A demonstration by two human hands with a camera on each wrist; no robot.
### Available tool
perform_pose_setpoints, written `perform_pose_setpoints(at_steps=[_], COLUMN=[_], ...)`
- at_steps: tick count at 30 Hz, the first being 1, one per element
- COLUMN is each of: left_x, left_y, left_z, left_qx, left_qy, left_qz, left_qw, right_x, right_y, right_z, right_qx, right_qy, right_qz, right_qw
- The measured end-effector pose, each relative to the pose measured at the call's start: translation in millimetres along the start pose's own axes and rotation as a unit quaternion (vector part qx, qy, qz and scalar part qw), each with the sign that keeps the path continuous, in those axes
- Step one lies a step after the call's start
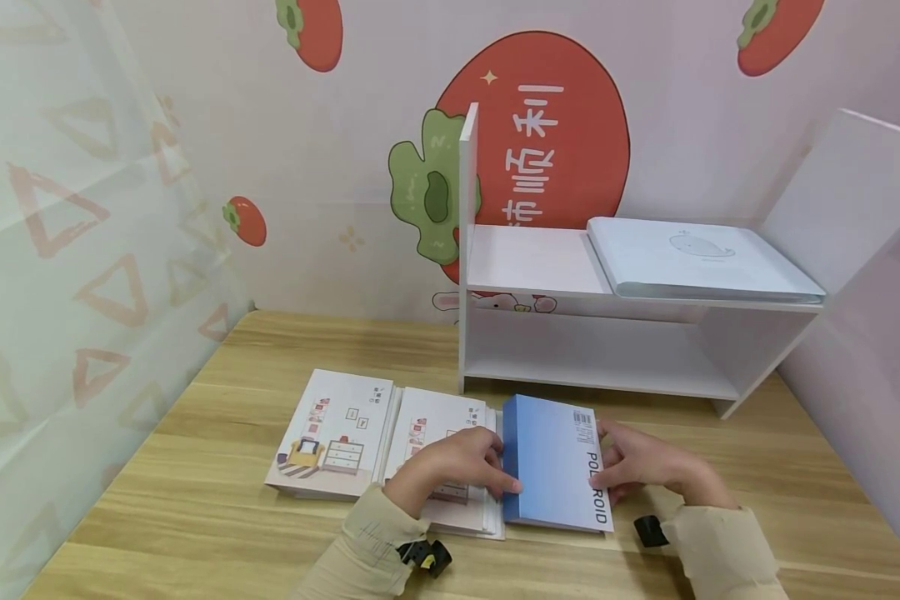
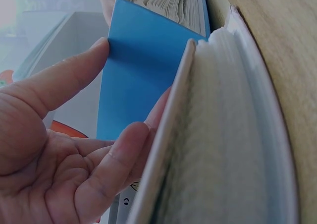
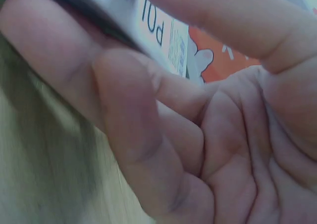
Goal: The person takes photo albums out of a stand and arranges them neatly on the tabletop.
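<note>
A blue photo album [image 1: 558,467] with POLAROID lettering lies between my two hands, its blue spine [image 2: 143,70] to the left. My left hand [image 1: 457,462] holds it at the spine, the thumb tip on the cover's edge and the other fingers lower down, partly hidden by a white album. On the opposite side my right hand [image 1: 645,462] grips the album's edge, thumb over the cover and fingers below. Just left of it lie white albums [image 1: 438,417] printed with a room drawing, partly covered by my left hand. Their page edges [image 2: 213,135] fill the left wrist view's right half.
Another stack of white albums [image 1: 337,433] lies further left on the wooden table [image 1: 195,517]. At the back stands a white shelf [image 1: 600,350]; a pale album with a whale drawing [image 1: 705,258] lies flat on its upper board. Patterned cloth [image 1: 330,167] hangs behind.
</note>
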State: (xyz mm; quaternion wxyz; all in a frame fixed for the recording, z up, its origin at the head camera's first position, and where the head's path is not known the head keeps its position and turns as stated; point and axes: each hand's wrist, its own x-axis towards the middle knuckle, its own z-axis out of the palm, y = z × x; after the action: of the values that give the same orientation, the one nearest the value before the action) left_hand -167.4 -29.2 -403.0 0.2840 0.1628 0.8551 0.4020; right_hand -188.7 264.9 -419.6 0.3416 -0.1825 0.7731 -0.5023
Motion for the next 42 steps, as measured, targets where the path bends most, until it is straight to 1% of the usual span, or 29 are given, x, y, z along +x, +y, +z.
perform_pose_setpoints(at_steps=[4,7,10,14,17,22,26,35,42], left_x=[-1.3,-1.8,-1.2,0.7,2.1,3.2,3.6,3.5,3.5], left_y=[0.4,0.3,-0.5,-1.7,-2.1,0.0,1.8,2.8,4.7], left_z=[-0.2,-0.5,-0.3,-0.1,-0.2,-1.5,-2.4,-0.2,-0.1], left_qx=[-0.009,-0.010,-0.005,-0.004,-0.010,0.000,0.013,-0.012,-0.006], left_qy=[-0.006,-0.009,-0.005,-0.003,-0.007,-0.010,-0.013,-0.004,-0.002], left_qz=[0.006,0.010,0.008,0.001,-0.002,-0.003,0.003,0.006,0.003], left_qw=[0.9999,0.9999,0.9999,1.0000,0.9999,0.9999,0.9998,0.9999,1.0000], right_x=[-1.1,-1.1,0.4,2.8,2.8,0.2,-1.0,-1.9,0.0], right_y=[3.5,6.1,9.9,15.7,17.4,13.2,9.0,10.6,14.6], right_z=[-3.7,-4.7,-4.8,-4.4,-4.0,-3.1,-1.0,0.3,-1.7], right_qx=[0.014,0.013,0.005,-0.005,0.001,0.013,0.020,0.042,0.040], right_qy=[-0.023,-0.033,-0.036,-0.035,-0.036,-0.035,-0.027,-0.014,-0.024], right_qz=[-0.008,-0.007,-0.003,0.003,0.002,0.000,0.004,0.019,0.009], right_qw=[0.9996,0.9994,0.9993,0.9994,0.9994,0.9993,0.9994,0.9988,0.9989])
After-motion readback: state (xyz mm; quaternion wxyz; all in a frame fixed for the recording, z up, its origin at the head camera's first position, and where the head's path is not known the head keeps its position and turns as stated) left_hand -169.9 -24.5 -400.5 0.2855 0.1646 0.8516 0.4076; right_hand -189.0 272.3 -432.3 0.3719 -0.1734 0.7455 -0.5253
